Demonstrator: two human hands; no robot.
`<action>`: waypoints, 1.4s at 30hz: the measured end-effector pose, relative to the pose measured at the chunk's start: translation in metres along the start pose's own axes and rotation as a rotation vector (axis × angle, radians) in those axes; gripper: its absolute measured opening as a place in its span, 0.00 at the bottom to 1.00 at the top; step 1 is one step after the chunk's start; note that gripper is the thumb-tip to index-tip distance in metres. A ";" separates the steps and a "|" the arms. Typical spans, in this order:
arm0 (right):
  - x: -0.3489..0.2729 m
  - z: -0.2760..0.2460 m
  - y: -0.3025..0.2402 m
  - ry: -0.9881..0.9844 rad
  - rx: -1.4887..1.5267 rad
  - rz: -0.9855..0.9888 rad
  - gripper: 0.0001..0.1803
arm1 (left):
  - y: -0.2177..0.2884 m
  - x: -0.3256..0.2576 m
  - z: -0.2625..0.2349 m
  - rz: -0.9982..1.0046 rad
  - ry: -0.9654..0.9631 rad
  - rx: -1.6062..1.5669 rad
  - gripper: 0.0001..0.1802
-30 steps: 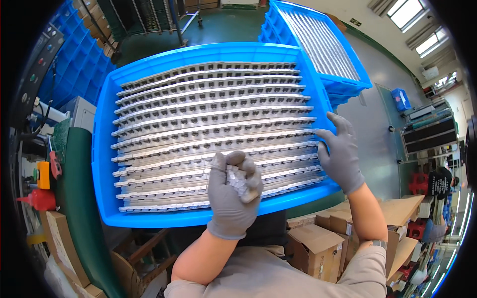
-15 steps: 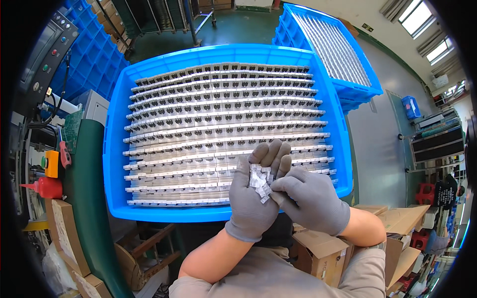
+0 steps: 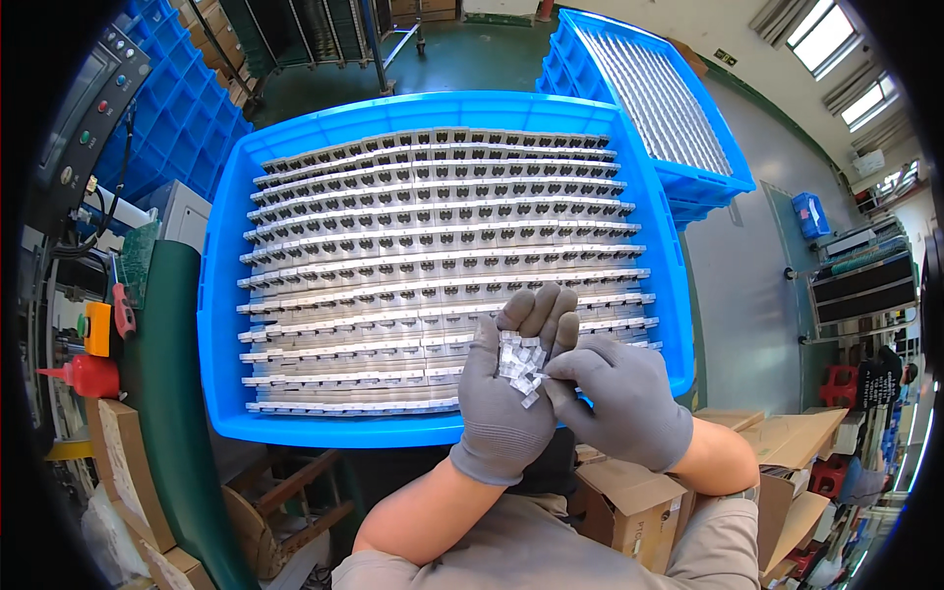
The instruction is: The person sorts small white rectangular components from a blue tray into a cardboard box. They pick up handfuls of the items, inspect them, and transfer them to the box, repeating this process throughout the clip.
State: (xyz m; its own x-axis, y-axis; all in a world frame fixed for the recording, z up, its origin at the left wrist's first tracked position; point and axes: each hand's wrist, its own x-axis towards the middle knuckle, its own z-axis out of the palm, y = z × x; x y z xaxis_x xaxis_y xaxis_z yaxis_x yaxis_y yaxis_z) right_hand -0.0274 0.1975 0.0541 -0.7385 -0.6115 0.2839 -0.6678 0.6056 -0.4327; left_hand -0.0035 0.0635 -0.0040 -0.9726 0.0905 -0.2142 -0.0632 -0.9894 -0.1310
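Note:
In my cupped left hand [image 3: 506,413], palm up in a grey glove, lies a small heap of clear-white plastic pieces [image 3: 519,362]. My right hand [image 3: 629,398], gloved alike, comes in from the right. Its thumb and forefinger pinch together at the heap's right edge, with a bit of one small piece showing at the tips. Both hands are above the near right part of a large blue crate [image 3: 320,429]. Rows of white strips [image 3: 433,265] fill the crate; those farther back carry dark parts. My hands hide some of the near rows.
Another blue crate [image 3: 739,182] with similar rows stands at the back right. On the left are a dark green roll-edged surface [image 3: 172,393], a red bottle [image 3: 90,377] and a control panel [image 3: 98,103]. Open cardboard boxes [image 3: 629,492] stand at the lower right.
The pieces in my left palm have shifted and lie more spread out. My right fingertips have moved slightly at the heap's edge. The view has shifted a little.

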 end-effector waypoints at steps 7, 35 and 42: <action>0.006 -0.019 0.025 0.154 0.083 -0.064 0.11 | 0.000 -0.002 0.002 -0.017 0.054 0.092 0.24; 0.013 -0.035 0.131 -0.175 -0.615 0.017 0.04 | 0.015 0.001 0.005 -0.089 0.099 0.240 0.25; 0.002 -0.034 0.125 -0.105 -0.588 0.035 0.08 | 0.011 0.003 0.009 -0.067 0.101 0.163 0.25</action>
State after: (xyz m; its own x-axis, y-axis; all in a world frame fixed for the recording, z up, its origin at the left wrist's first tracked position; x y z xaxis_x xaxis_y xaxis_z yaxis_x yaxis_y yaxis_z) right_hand -0.1152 0.2894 0.0293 -0.7679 -0.6149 0.1793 -0.6045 0.7883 0.1143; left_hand -0.0087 0.0514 0.0026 -0.9381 0.1598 -0.3074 -0.1706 -0.9853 0.0085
